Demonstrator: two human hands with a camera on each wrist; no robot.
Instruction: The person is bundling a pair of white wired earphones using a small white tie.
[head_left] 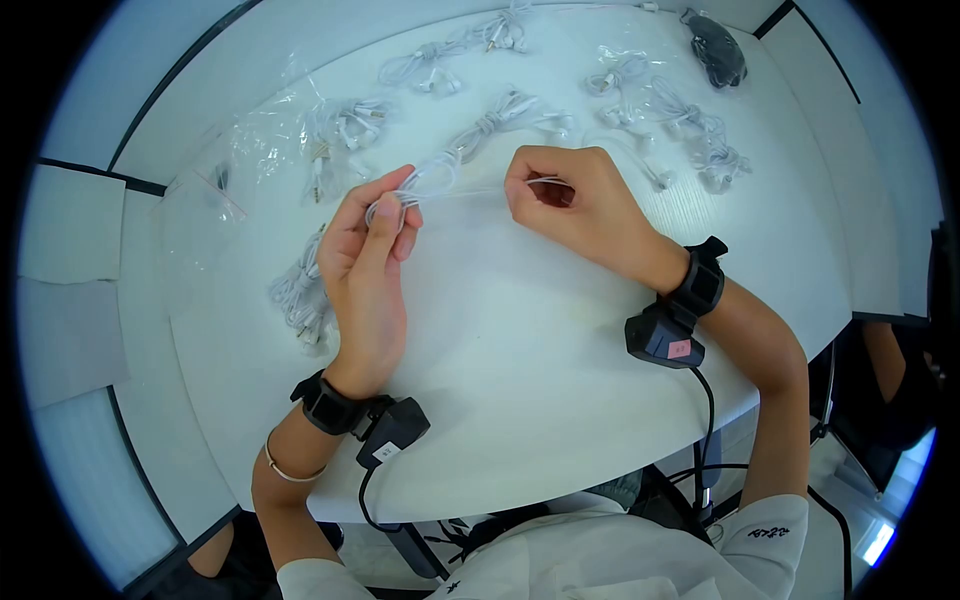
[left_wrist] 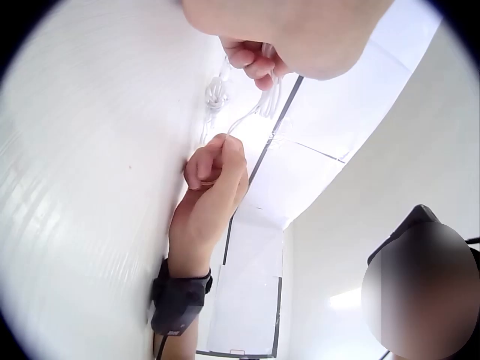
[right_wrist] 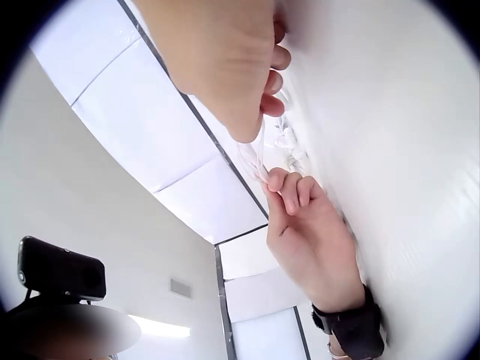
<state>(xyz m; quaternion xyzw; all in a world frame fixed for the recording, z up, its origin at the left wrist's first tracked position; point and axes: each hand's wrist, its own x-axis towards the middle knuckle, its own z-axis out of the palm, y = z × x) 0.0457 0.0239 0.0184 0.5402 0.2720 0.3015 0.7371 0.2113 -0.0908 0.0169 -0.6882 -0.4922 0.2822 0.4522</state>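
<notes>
My left hand (head_left: 365,260) holds a white earphone cable (head_left: 437,176) gathered in loops, pinched between thumb and fingers. A thin stretch of the cable runs across to my right hand (head_left: 595,205), whose curled fingers grip it. A short bit of cable pokes out behind the right fingers. Both hands are raised over the white table (head_left: 500,400). In the left wrist view the loops (left_wrist: 270,97) hang from the left fingers, and the right thumb and forefinger pinch the strand. The ends of the held cable are hidden. Beyond the hands lies a tied earphone bundle (head_left: 490,122).
Several more tied white earphones lie around, such as a bundle (head_left: 297,290) beside the left forearm and another (head_left: 718,165) at the right. Clear plastic bags (head_left: 260,150) spread at the left. A dark bagged item (head_left: 716,48) sits at the back right. Low white panels (head_left: 190,100) border the table.
</notes>
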